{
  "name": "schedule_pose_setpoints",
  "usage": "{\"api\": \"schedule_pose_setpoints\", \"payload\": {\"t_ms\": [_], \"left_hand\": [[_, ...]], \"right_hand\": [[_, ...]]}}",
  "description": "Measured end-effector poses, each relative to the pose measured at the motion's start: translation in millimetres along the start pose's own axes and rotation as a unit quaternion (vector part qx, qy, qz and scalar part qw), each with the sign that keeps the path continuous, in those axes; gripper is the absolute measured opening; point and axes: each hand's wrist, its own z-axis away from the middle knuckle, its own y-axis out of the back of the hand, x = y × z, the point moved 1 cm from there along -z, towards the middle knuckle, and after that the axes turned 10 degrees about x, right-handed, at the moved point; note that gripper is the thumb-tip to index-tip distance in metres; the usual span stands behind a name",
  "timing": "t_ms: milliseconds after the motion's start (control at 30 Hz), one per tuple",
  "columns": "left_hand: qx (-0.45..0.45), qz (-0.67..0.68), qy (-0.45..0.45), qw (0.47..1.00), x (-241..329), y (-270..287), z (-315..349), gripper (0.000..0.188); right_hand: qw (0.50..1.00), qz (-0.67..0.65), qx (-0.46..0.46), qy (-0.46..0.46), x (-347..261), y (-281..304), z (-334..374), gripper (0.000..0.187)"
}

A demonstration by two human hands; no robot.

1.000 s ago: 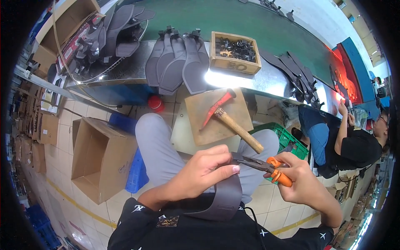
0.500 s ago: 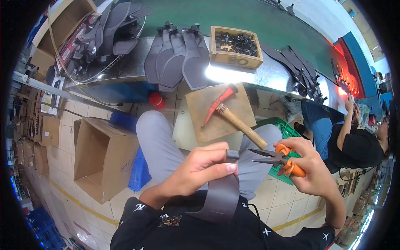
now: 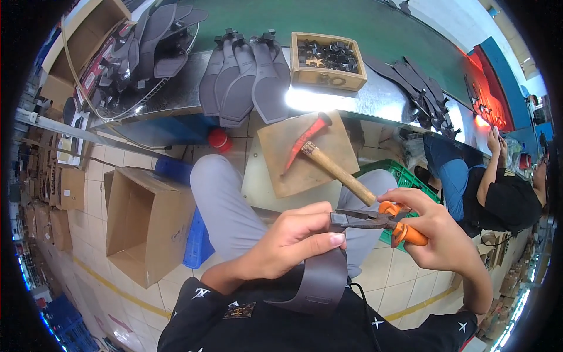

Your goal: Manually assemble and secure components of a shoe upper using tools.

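My left hand (image 3: 287, 242) is closed around a dark brown shoe sole (image 3: 321, 284) in front of my chest, its broad end curving down toward my shirt. The sole's small heel (image 3: 338, 219) pokes out past my thumb and forefinger. In my right hand (image 3: 441, 232) is a pair of pliers (image 3: 381, 221) with orange handles. Its jaws are parted and reach to the heel, one on the far side and one on the near side; whether they pinch it I cannot tell. A hammer (image 3: 337, 168) with a red head and wooden handle lies just beyond my hands.
Under the hammer is a tan board (image 3: 267, 152). On the metal-edged bench stand several soles (image 3: 271, 88) and a wooden box (image 3: 328, 80) of small black pieces. More soles (image 3: 419, 88) lie to its right. A cardboard box (image 3: 132, 223) sits left; another person (image 3: 498, 193) sits right.
My right hand has brought the pliers leftward, so the jaws now overlap the heel. The sole in my left hand has shifted slightly right.
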Motion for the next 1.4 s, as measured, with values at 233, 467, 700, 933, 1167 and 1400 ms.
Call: {"api": "schedule_pose_setpoints", "payload": {"t_ms": [233,467,700,933,1167,1400], "left_hand": [[-0.003,-0.02,-0.014,1.0,-3.9,-2.2,0.3,0.022],[-0.009,-0.023,-0.018,1.0,-2.4,-2.2,-1.7,0.023],[-0.011,-0.016,-0.007,1.0,-2.3,-1.7,-2.1,0.023],[-0.005,-0.037,-0.011,0.999,-2.2,-2.0,-1.4,0.024],[0.014,-0.041,-0.019,0.999,-1.9,-4.8,-1.4,0.035],[0.036,-0.103,-0.007,0.994,-3.2,-1.4,4.7,0.023]], "right_hand": [[0.999,-0.007,-0.015,-0.034,-2.3,-2.6,2.3,0.019],[0.999,0.009,-0.021,-0.032,-6.6,-0.2,-0.4,0.018],[0.998,0.0,-0.03,-0.059,-11.6,4.3,-0.9,0.018],[0.999,0.032,-0.006,-0.013,-5.2,-1.6,0.5,0.022],[0.997,0.02,-0.031,-0.071,-14.4,0.2,8.0,0.028],[0.997,0.034,-0.034,-0.06,-13.0,-9.2,6.1,0.03]]}}
